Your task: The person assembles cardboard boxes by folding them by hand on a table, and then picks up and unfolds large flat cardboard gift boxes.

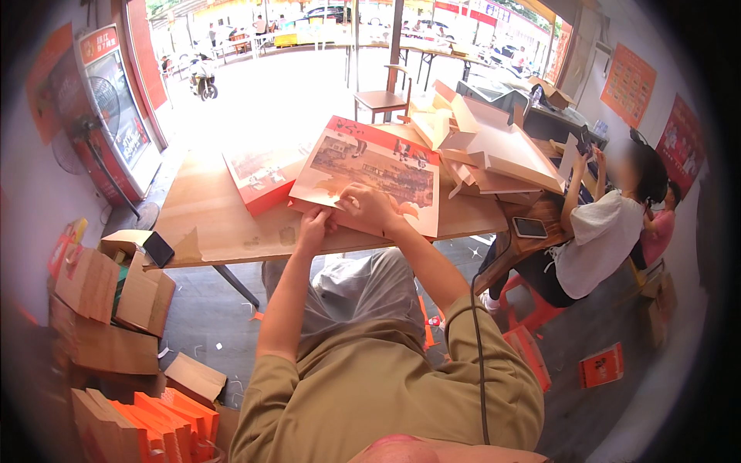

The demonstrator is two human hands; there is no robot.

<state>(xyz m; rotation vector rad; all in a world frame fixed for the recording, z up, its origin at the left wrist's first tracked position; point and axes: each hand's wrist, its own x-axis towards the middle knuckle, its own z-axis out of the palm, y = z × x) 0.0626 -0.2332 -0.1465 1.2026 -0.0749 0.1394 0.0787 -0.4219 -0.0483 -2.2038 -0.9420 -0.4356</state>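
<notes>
In the head view, the left hand [316, 225] has its fingers curled against the near left edge of the printed box [378, 166], and the right hand [369, 207] sits over the near part of its top, thumb and fingers bent in close together. The left fingertips seem to nip the edge, but whether they really grip is unclear; what the right fingers pinch, if anything, cannot be told either, as the hand itself covers the spot.

The box looks like stiff, light paperboard with a smooth printed face, so it probably slides easily and its corners and edges would dent or crease under hard pressure. Its contents, if any, do not show, so its weight stays uncertain. The sounder hold is likely along the two opposite sides, with flat fingers and the thumbs kept off the middle of the panel.

The box lies askew on the near side of the worktop [208, 212], directly in front of the person. Most of it stretches beyond both hands toward the far side, and its near right corner lies to the right of the right hand. Just to its left is a second red-sided box [266, 170]; to its right and farther off lies a pile of pale unfolded cartons [498, 147].
</notes>
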